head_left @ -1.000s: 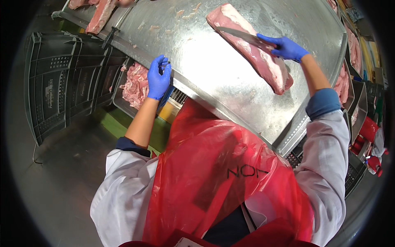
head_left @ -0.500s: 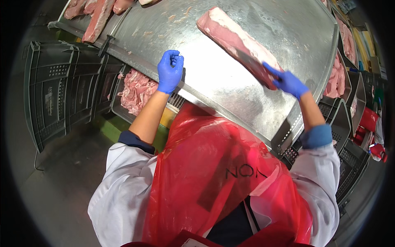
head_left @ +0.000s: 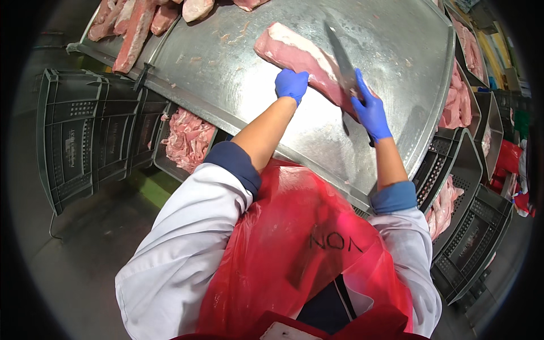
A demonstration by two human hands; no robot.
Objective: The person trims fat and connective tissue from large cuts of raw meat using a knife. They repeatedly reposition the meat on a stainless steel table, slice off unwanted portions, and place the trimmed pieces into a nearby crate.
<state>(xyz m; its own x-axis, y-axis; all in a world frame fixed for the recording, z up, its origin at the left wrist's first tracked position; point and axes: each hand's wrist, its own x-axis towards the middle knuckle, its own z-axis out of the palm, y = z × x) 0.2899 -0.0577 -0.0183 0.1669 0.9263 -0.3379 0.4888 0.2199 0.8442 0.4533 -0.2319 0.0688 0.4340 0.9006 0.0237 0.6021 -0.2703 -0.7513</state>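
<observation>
A long pork loin, pink with a white fat strip along its far side, lies slantwise on the steel table. My left hand, in a blue glove, is closed against the loin's near edge, its fingertips partly hidden. In my right hand, also gloved in blue, is a knife. The blade points up and away across the right part of the loin, and a dark handle end shows below the palm. My right index finger lies stretched along the knife.
More cuts of meat sit at the table's far left. A crate of trimmings is below its left edge, beside stacked dark crates. Crates with meat line the right side. A red plastic apron covers my front.
My left hand has moved right onto the loin and closed. The loin has shifted left and nearer. My right hand has moved left, and the knife blade now shows above the meat.
</observation>
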